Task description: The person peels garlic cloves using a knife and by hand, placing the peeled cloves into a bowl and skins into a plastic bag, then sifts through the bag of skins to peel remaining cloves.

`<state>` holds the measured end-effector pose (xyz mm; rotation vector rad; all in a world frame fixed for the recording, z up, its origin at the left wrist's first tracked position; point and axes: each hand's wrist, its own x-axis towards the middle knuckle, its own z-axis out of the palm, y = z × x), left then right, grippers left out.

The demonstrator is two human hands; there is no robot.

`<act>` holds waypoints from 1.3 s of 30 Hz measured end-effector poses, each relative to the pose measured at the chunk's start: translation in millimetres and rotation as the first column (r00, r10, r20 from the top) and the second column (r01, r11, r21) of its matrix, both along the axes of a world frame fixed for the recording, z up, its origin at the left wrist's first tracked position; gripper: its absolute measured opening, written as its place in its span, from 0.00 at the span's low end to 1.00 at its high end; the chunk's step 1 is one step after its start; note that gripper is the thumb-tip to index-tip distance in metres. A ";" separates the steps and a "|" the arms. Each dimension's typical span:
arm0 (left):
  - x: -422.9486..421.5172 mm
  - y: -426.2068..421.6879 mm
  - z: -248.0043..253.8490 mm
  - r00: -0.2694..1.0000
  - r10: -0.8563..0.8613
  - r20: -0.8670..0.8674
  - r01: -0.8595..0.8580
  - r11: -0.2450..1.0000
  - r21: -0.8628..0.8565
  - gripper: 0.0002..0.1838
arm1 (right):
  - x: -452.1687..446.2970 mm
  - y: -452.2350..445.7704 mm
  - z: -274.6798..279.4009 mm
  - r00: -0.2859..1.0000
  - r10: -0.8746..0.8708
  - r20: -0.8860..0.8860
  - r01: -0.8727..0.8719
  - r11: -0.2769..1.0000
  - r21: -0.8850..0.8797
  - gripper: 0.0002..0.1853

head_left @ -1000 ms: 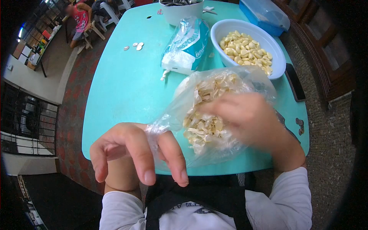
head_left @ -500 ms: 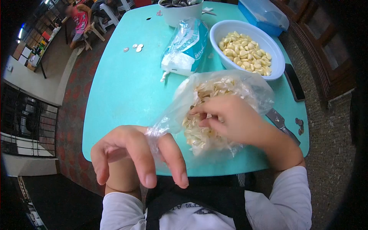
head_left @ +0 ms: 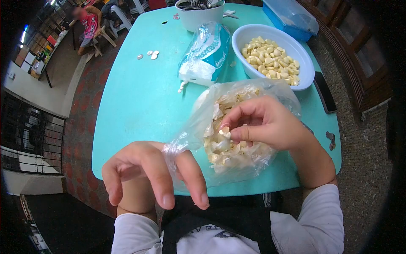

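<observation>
My left hand (head_left: 146, 163) grips the gathered edge of a clear plastic bag (head_left: 186, 127) between its fingers; its other fingers curve downward. Dry papery garlic skins (head_left: 220, 158) fill the bag, whose mouth lies wide on the table. Over the skins, my right hand (head_left: 270, 125) pinches a small whitish-tan piece of garlic skin (head_left: 225, 132) between thumb and fingers. Just beyond the bag stands a pale blue basin (head_left: 306, 63) of peeled garlic cloves (head_left: 270, 57). A knife is almost wholly hidden behind my right forearm.
On the turquoise table (head_left: 131, 110) are a tissue pack (head_left: 207, 55), a white tub (head_left: 198, 19) of cutlery, a blue lidded box (head_left: 289, 19), a phone (head_left: 325, 92) and coins (head_left: 153, 55). More coins (head_left: 331, 139) lie at the right edge. A seated person (head_left: 89, 25) is far left.
My right hand has drawn slightly up and back from the garlic skins, with a small piece now showing at its fingertips. The forearm now covers most of the knife. My left hand stays nearly still.
</observation>
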<state>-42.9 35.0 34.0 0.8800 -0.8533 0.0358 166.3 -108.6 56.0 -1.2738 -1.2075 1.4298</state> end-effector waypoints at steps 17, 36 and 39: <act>-5.6 4.8 -3.0 0.925 0.378 -0.040 -0.376 0.891 -0.254 0.14 | 3.6 -0.1 -17.2 0.784 -0.055 -0.618 0.009 0.997 -0.076 0.15; -7.1 -4.9 -2.1 0.946 0.319 -0.060 -0.325 0.918 -0.227 0.18 | -15.8 2.7 -44.7 0.724 -0.260 0.638 -0.149 0.845 0.514 0.16; -6.6 -6.2 -3.4 0.949 0.311 -0.060 -0.316 0.920 -0.233 0.18 | -18.1 1.6 -44.7 0.706 -0.204 0.679 -0.153 0.891 0.427 0.18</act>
